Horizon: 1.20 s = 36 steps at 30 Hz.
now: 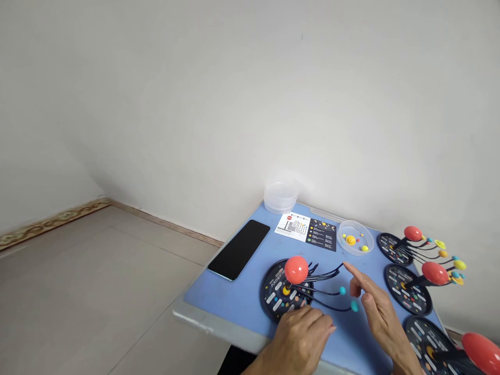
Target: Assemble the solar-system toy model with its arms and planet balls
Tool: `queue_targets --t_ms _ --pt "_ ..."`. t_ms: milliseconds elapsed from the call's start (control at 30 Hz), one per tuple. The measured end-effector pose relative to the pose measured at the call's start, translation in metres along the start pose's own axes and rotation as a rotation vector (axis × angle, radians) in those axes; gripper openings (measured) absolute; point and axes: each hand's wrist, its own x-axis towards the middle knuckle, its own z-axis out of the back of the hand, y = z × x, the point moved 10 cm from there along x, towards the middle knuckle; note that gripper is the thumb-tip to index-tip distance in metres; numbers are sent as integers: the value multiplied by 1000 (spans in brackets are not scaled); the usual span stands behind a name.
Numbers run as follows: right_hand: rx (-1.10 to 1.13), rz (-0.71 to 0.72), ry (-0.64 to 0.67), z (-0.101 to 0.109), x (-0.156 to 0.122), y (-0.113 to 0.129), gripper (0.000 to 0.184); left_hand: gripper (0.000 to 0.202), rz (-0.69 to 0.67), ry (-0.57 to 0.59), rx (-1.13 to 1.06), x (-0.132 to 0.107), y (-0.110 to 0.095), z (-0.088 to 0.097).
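Observation:
A solar system model (296, 270) with a red ball on top stands on a round black disc base (276, 294) at the table's middle. Thin black wire arms fan out from it to the right, tipped with small teal balls (347, 298). My left hand (300, 336) curls over the near rim of that disc. My right hand (377, 307) hovers to its right, index finger stretched out, the fingertip close to the wire arms and holding nothing. Two similar models (408, 289) stand further right, and a part of another is cut off at the lower right corner.
On the blue table (230, 297) lie a black smartphone (239, 250) and a printed instruction card (305, 232). A clear bowl (354, 237) holds small yellow balls, and a clear plastic tub (281, 197) stands at the far edge. Wall and tiled floor surround the table.

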Motion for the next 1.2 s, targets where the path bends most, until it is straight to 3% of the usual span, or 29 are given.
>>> queue_targets --t_ms 1200 --pt "-28 19 -33 5 -2 5 50 32 11 -12 8 1 0 2"
